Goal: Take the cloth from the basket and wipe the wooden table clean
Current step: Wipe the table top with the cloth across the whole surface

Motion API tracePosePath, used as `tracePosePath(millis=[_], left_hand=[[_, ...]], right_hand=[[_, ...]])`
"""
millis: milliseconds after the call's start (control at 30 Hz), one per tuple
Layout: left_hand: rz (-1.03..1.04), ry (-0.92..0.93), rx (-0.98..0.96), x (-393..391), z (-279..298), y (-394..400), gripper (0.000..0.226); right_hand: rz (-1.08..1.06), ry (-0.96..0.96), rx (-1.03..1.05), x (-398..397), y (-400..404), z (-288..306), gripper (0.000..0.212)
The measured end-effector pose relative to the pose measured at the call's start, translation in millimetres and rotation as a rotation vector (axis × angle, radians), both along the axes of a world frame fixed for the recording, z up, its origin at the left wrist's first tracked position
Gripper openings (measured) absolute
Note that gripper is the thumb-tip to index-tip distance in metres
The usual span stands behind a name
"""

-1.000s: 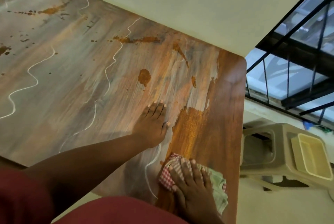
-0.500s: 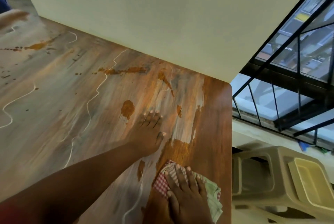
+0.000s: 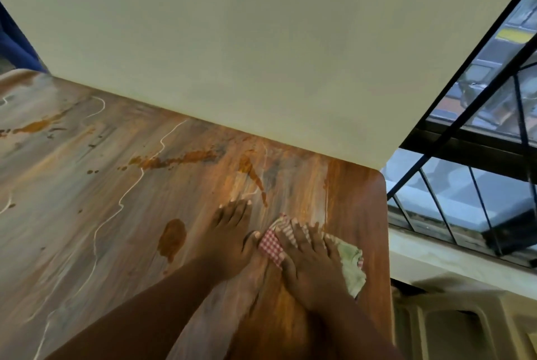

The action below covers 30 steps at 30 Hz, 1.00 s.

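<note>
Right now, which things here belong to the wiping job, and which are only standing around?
Belong to the job:
- cloth, pressed flat under the right hand
- wooden table
- brown spill
- left hand, flat on the table

Only standing around:
- beige plastic stool
- window bars
- wall

Cloth (image 3: 350, 265) on table (image 3: 87, 199), right of left hand (image 3: 229, 240).

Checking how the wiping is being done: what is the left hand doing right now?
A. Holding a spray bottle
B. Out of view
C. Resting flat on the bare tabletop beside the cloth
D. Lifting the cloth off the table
C: the left hand lies with straight fingers on the wooden table, just left of the checked cloth, which the right hand presses down.
</note>
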<state>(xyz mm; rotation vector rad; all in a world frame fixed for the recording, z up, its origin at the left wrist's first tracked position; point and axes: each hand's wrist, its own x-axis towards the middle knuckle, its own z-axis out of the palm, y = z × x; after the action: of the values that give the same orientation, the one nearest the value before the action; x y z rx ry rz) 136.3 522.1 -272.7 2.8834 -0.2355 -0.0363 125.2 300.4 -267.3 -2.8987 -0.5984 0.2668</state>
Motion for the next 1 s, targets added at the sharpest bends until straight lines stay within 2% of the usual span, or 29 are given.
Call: tracePosePath(millis=[233, 400, 600, 833, 1000], left_hand=[[-0.002, 0.024, 0.015, 3, -1, 4, 0.068], [-0.01, 0.041, 0.025, 3, 3, 2, 0.067], [-0.01, 0.048, 0.035, 3, 3, 1, 0.069], [-0.011, 0.068, 0.021, 3, 3, 3, 0.069], [-0.012, 0.06, 0.012, 3, 2, 3, 0.068]], right_hand=[[-0.045, 0.001, -0.048, 134, -3, 4, 0.052], [-0.078, -0.004, -0.072, 179, -3, 0, 0.052], [-0.123, 0.04, -0.072, 157, 3, 2, 0.053], [0.031, 0.024, -0.058, 77, -7, 0, 0.051], [0.009, 0.005, -0.067, 97, -7, 5, 0.052]])
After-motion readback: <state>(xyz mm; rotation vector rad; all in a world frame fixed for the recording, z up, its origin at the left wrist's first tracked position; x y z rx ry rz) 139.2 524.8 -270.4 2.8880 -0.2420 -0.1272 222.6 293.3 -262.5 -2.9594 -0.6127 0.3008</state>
